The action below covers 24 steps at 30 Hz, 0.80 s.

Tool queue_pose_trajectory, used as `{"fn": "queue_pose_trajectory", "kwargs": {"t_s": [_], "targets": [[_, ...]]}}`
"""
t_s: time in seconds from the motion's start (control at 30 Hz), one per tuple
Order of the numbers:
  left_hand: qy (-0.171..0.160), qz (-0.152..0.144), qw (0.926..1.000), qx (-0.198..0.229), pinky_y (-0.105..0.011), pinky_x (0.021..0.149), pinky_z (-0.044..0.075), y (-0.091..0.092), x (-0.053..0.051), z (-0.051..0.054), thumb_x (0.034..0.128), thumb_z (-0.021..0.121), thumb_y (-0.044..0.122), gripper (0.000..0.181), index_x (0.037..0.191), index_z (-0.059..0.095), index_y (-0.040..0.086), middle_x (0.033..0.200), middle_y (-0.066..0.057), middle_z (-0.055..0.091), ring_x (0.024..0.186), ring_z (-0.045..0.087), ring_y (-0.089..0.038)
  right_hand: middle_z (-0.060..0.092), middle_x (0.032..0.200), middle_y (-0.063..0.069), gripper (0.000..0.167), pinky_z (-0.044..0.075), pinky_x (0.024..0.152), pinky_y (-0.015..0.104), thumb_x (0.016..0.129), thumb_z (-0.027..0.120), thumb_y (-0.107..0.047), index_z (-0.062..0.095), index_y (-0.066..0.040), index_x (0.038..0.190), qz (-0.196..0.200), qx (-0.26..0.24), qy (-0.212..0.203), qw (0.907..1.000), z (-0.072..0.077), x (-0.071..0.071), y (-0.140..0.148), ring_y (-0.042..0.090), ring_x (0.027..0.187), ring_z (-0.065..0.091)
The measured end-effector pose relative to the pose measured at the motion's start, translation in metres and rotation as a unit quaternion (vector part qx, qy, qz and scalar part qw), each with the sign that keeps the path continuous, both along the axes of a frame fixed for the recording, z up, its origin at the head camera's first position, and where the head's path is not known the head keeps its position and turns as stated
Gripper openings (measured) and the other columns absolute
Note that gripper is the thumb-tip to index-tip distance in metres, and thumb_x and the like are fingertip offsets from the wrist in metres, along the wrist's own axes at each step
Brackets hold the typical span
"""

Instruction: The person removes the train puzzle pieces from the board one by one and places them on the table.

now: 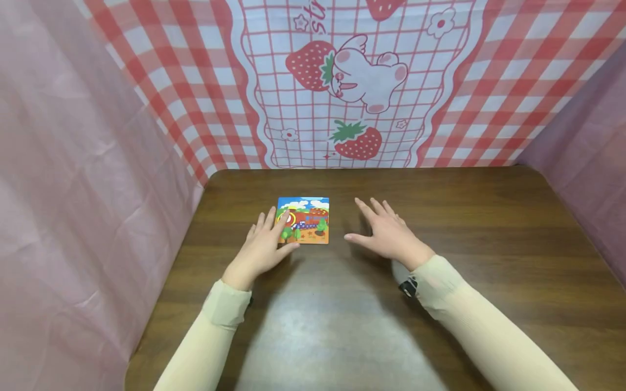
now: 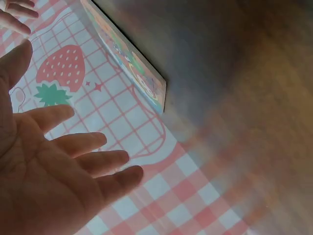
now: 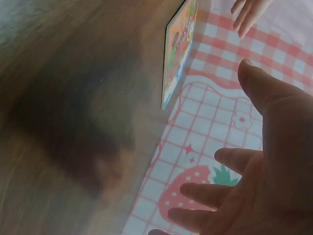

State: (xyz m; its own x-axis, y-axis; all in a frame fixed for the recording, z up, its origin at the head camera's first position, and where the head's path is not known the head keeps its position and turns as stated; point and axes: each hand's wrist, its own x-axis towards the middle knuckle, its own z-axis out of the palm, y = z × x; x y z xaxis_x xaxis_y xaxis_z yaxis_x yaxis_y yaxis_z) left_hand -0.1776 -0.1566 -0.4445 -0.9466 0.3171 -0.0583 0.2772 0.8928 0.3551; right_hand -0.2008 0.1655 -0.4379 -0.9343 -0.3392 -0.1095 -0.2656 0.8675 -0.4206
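Note:
A square picture puzzle board (image 1: 313,220) lies flat on the wooden table, printed with a red train, green trees, blue sky and clouds. My left hand (image 1: 264,247) hovers above its left edge with fingers spread, covering part of the picture in the head view. To the right of the board, and apart from it, my right hand (image 1: 391,236) is held over the table with its fingers extended. Both wrist views show the board (image 2: 132,63) edge-on, and nothing lies in the left palm (image 2: 49,171) or against the right fingers (image 3: 210,193).
The brown wooden table (image 1: 337,326) reaches back to a red-and-white checked cloth (image 1: 205,81) printed with strawberries and a rabbit. Pink curtains (image 1: 88,190) hang on the left and right sides.

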Motion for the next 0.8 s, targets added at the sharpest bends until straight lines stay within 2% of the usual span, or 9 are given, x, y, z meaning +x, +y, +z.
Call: {"fn": "queue_pose_trajectory", "kwargs": {"t_s": [0.17, 0.3, 0.5, 0.63, 0.8], "targets": [[-0.037, 0.009, 0.9990, -0.021, -0.067, 0.114, 0.011, 0.005, -0.010, -0.001, 0.0987, 0.058, 0.058, 0.085, 0.165, 0.022, 0.019, 0.166, -0.024, 0.006, 0.147, 0.007, -0.055, 0.013, 0.166, 0.023, 0.105, 0.017, 0.109, 0.074, 0.086, 0.051, -0.082, 0.015, -0.024, 0.166, 0.010, 0.005, -0.011, 0.9999, -0.002, -0.008, -0.013, 0.050, 0.149, 0.007], [-0.058, 0.000, 0.9981, -0.019, -0.066, 0.115, 0.010, 0.010, -0.019, -0.001, 0.0997, 0.058, 0.056, 0.083, 0.165, 0.022, 0.018, 0.167, -0.023, 0.007, 0.148, 0.005, -0.052, 0.015, 0.166, 0.023, 0.107, 0.019, 0.108, 0.074, 0.085, 0.049, -0.084, 0.015, -0.022, 0.166, 0.016, 0.011, -0.012, 0.9997, -0.004, -0.017, -0.024, 0.049, 0.149, 0.009], [-0.068, -0.011, 0.9969, -0.038, -0.064, 0.116, 0.011, 0.019, -0.035, -0.002, 0.1011, 0.059, 0.051, 0.080, 0.164, 0.024, 0.015, 0.166, -0.023, 0.009, 0.150, 0.005, -0.047, 0.019, 0.164, 0.024, 0.097, 0.022, 0.108, 0.073, 0.092, 0.061, -0.067, 0.020, -0.018, 0.165, 0.020, 0.013, -0.014, 0.9996, -0.005, -0.029, -0.041, 0.049, 0.148, 0.013], [-0.073, -0.013, 0.9958, -0.053, -0.064, 0.116, 0.012, 0.024, -0.042, -0.004, 0.1015, 0.058, 0.051, 0.080, 0.164, 0.023, 0.016, 0.167, -0.022, 0.006, 0.150, 0.004, -0.046, 0.022, 0.164, 0.024, 0.096, 0.023, 0.107, 0.073, 0.092, 0.062, -0.066, 0.022, -0.016, 0.164, 0.020, 0.013, -0.017, 0.9996, -0.007, -0.035, -0.051, 0.048, 0.148, 0.016], [-0.100, -0.012, 0.9931, -0.060, -0.065, 0.116, 0.011, 0.027, -0.046, -0.007, 0.1013, 0.056, 0.055, 0.081, 0.165, 0.020, 0.019, 0.167, -0.021, 0.002, 0.150, 0.000, -0.048, 0.024, 0.163, 0.023, 0.094, 0.023, 0.108, 0.072, 0.093, 0.063, -0.064, 0.025, -0.014, 0.164, 0.023, 0.016, -0.018, 0.9994, -0.009, -0.042, -0.061, 0.047, 0.148, 0.018]]}}
